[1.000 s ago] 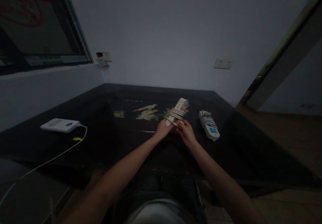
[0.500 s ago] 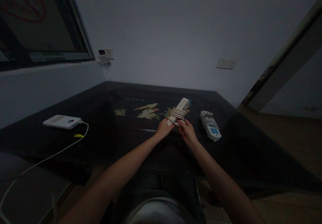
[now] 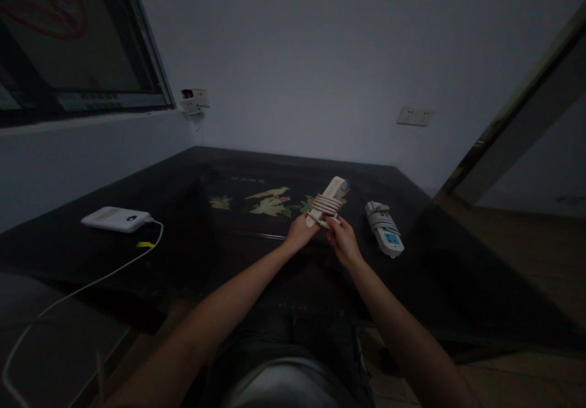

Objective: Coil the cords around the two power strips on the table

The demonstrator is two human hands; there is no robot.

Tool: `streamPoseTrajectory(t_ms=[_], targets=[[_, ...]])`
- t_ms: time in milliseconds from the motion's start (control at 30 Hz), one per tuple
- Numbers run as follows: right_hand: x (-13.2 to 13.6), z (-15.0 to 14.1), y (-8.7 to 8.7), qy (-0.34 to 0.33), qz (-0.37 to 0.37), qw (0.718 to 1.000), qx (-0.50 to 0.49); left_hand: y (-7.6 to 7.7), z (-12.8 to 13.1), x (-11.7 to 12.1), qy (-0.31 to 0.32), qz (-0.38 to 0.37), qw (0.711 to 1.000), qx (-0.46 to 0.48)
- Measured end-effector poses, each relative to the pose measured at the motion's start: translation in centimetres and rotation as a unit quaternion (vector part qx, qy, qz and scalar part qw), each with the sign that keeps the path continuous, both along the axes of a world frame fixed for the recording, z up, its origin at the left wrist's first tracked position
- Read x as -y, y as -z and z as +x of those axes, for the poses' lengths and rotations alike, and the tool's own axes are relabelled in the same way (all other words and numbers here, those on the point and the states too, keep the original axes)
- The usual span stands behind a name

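Off-white plastic formed the slim body of the held power strip (image 3: 336, 186), with a bluish patch at its far end and a pale cord (image 3: 326, 205) wound around its middle in several snug turns. It slanted, far end toward the right, just right of the bird motif (image 3: 274, 192) on the dark tabletop (image 3: 220, 255); whether it touched the surface could not be told. Fingers of the left hand (image 3: 300, 232) grasped its near end, while those of the right hand (image 3: 344, 241) pinched the cord there.

Power strips numbered two: the second strip (image 3: 387, 237), white with a blue socket face and a cord wrapped around it, lay farther right of the bird. One white device (image 3: 116, 219) rested well left of the bird, with one white cable (image 3: 114, 270) running from it and one yellow tab (image 3: 145, 245) close by. Beyond the bird, one double socket plate (image 3: 415, 116) showed on the wall to the right.
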State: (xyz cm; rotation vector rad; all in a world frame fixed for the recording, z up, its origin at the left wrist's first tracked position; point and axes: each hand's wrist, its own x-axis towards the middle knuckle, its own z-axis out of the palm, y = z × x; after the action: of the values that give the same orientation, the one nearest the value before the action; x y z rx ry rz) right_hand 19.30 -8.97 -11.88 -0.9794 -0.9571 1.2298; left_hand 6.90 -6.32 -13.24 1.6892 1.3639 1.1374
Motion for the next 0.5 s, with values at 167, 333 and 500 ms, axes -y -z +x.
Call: streamPoseTrajectory(t_ms=[167,333,500], targets=[[0.3,-0.2,-0.1,0.008,0.012,1.0,0.026,0.5,0.2,-0.4,-0.002,-0.019,0.999,0.034],[0.4,0.0,-0.4,-0.006,0.017,0.999,0.049,0.2,0.0,-0.2,0.0,-0.024,0.999,0.045],[0.6,0.6,-1.6,0.005,0.079,0.991,0.105,-0.8,-0.7,0.1,-0.011,-0.008,1.0,-0.026]])
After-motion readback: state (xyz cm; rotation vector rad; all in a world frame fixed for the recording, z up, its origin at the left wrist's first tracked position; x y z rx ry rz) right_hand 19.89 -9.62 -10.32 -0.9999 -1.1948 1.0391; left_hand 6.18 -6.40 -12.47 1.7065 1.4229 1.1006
